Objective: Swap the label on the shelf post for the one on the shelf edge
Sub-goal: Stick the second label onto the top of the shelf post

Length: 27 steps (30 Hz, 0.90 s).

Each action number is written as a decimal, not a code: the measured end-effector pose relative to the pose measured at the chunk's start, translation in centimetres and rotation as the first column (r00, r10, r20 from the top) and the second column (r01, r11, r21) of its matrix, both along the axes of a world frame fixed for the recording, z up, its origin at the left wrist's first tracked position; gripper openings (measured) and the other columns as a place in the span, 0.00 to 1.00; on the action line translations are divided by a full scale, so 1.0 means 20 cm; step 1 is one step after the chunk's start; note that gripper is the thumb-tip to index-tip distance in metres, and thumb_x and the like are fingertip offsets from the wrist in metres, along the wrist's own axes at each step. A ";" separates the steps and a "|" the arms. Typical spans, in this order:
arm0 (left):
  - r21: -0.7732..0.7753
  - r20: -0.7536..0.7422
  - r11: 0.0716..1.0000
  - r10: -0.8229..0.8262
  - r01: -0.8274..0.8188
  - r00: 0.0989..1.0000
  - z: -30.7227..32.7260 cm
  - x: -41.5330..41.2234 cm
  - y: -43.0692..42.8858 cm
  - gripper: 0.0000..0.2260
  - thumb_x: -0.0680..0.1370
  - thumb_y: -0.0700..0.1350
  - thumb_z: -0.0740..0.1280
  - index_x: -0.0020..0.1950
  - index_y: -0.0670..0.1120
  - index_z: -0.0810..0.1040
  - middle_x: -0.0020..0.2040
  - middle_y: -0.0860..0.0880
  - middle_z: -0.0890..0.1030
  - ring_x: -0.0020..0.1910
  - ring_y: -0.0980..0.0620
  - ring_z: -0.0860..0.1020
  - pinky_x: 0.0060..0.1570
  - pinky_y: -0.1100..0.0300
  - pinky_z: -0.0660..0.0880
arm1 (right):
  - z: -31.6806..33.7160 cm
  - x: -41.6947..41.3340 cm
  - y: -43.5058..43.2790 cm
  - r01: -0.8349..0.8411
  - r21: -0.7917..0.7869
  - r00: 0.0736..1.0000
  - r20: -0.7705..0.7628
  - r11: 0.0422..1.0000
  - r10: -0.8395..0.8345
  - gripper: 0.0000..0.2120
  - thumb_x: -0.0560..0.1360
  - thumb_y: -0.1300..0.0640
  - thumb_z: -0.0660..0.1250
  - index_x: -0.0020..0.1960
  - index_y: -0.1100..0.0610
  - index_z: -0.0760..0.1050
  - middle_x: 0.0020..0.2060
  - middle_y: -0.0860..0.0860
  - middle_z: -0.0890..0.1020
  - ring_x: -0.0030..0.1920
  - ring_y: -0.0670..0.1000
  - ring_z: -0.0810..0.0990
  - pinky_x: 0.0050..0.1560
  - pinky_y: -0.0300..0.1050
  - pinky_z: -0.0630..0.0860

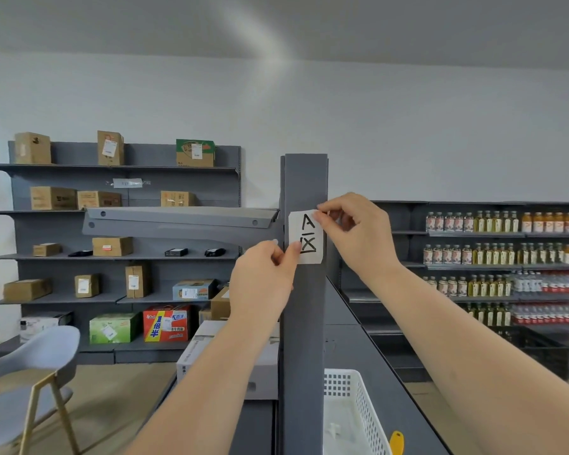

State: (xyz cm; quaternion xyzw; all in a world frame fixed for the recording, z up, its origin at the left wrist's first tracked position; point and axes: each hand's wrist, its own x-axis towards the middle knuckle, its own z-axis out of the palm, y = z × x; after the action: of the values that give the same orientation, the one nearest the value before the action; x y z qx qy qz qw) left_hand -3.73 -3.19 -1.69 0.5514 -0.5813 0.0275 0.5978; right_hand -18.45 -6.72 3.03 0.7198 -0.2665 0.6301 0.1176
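White label [306, 237], hand-marked "A" over a boxed cross, set flat against the front face of the grey shelf post [304, 323], near its top. Left hand [263, 277] closed narrow, thumb and forefinger pinching the label's lower left edge. Right hand [352, 231] closed narrow, fingertips [321, 213] pinching the upper right corner. Both forearms reaching up from below, one on each side of the post.

Post edges bare above and below the label. Angled grey bracket [181, 220] projecting left from the post at label height, just beside the left hand. Open air to the right of the post.

White perforated basket [362, 408] on the shelf at lower right, close against the post. Grey shelving with cardboard boxes [112, 246] at left; bottle racks [506, 254] at right. Grey chair [30, 362] at lower left. Pale walls.
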 end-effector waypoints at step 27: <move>-0.149 0.120 0.956 -0.236 0.253 0.964 0.10 0.08 -0.04 0.22 0.79 0.51 0.65 0.72 0.55 0.63 0.30 0.50 0.81 0.26 0.54 0.80 0.30 0.55 0.82 | 0.02 -0.03 0.04 -0.335 0.642 0.942 0.202 0.690 0.269 0.12 0.73 0.55 0.73 0.45 0.61 0.72 0.29 0.54 0.77 0.25 0.49 0.73 0.23 0.38 0.71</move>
State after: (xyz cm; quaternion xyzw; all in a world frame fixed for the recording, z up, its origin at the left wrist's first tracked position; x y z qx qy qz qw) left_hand -2.07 -4.06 0.39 0.4224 -0.6702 0.0287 0.6096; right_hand -19.06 -5.95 3.40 0.7177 -0.3572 0.5354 -0.2656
